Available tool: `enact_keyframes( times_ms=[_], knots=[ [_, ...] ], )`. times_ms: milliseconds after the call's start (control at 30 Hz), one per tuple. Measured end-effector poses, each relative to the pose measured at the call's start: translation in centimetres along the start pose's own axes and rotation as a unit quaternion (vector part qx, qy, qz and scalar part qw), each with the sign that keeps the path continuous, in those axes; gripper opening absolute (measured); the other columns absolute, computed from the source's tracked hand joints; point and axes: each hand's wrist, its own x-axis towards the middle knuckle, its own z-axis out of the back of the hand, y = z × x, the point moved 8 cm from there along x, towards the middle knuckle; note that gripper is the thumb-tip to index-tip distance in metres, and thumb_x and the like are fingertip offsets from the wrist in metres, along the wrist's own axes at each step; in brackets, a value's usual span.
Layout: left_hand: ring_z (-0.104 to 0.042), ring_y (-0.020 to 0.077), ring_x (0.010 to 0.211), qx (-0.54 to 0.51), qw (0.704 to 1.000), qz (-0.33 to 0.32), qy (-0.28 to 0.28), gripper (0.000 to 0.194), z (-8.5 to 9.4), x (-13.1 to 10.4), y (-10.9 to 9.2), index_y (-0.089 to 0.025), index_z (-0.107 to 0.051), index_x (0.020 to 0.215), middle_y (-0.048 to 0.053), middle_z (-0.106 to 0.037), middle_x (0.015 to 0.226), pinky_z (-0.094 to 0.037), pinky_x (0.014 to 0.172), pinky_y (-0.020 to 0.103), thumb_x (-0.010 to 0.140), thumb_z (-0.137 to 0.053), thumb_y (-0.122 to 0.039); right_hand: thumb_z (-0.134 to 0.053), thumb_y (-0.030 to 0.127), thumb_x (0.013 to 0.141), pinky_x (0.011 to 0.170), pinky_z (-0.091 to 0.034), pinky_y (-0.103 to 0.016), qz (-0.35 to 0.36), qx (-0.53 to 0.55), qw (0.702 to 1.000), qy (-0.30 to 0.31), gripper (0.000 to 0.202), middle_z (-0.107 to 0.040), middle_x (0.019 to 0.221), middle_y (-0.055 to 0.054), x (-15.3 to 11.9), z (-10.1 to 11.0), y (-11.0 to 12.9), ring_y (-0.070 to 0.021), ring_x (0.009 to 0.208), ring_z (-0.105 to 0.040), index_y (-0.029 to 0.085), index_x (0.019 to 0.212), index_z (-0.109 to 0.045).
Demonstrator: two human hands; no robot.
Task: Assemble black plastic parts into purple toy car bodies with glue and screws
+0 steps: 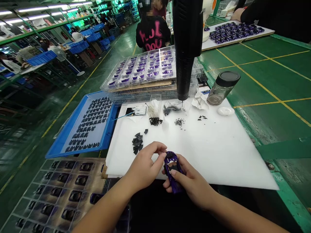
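Observation:
My right hand (pixel 190 181) grips a purple toy car body (pixel 175 187) over the near edge of the white foam mat, thumb laid across it. A black part shows inside the car body. At the car's far end my left hand (pixel 147 163) is closed, thumb and forefinger pinched together by its left corner; what lies between the fingertips is hidden. Left of the hands on the mat is a loose pile of black plastic pieces (pixel 137 141). Tiny black screws (pixel 179 122) lie scattered beyond the car.
A black electric screwdriver (pixel 186 48) hangs tip-down over the mat (pixel 209 149). Behind it stand stacked clear trays (pixel 136 69) of purple parts. A blue tray (pixel 80 123) sits left, a compartment tray (pixel 60 194) of cars lower left, a glass jar (pixel 222 88) right.

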Motion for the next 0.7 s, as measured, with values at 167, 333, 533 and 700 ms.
enact_keyframes(
  times_ms=[167,333,533,700],
  knots=[
    [-0.064,0.0171,0.101,-0.094,0.995,0.034,0.007,0.018,-0.5,-0.4,1.4,-0.023,-0.057,0.109,0.004,-0.068,0.106,-0.051,0.09,0.034,0.094,-0.046,-0.022,-0.058,0.043,0.093,0.071,-0.054,-0.033,-0.034,0.036,0.999,-0.021,0.036,-0.065,0.101,-0.004,0.2,0.3,-0.4,-0.0178,0.083,-0.067,0.027,0.123,-0.049],
    [-0.062,0.0167,0.103,-0.091,0.995,0.033,0.023,0.019,-1.2,-0.8,1.3,-0.024,-0.06,0.106,0.002,-0.067,0.107,-0.049,0.093,0.034,0.094,-0.045,-0.02,-0.048,0.049,0.096,0.059,-0.051,-0.026,-0.072,0.043,0.994,-0.077,0.032,-0.067,0.08,-0.001,0.6,0.8,-0.7,-0.0159,0.069,-0.068,0.025,0.117,-0.052],
    [-0.062,0.0158,0.104,-0.085,0.996,0.025,0.029,0.022,-1.4,-1.1,1.1,-0.025,-0.061,0.108,0.001,-0.067,0.108,-0.048,0.094,0.031,0.094,-0.045,-0.019,-0.053,0.048,0.093,0.06,-0.053,-0.03,-0.063,0.014,0.992,-0.111,0.027,-0.066,0.092,-0.002,1.0,1.5,-0.4,-0.0163,0.072,-0.066,0.025,0.107,-0.058],
    [-0.061,0.0152,0.104,-0.091,0.995,0.028,0.024,0.022,-1.4,-1.1,1.5,-0.025,-0.061,0.107,0.0,-0.067,0.107,-0.047,0.094,0.03,0.094,-0.045,-0.019,-0.054,0.046,0.094,0.067,-0.053,-0.031,-0.038,0.007,0.993,-0.11,0.027,-0.067,0.078,-0.001,1.3,1.8,-0.3,-0.0164,0.073,-0.063,0.024,0.107,-0.06]
  ],
)
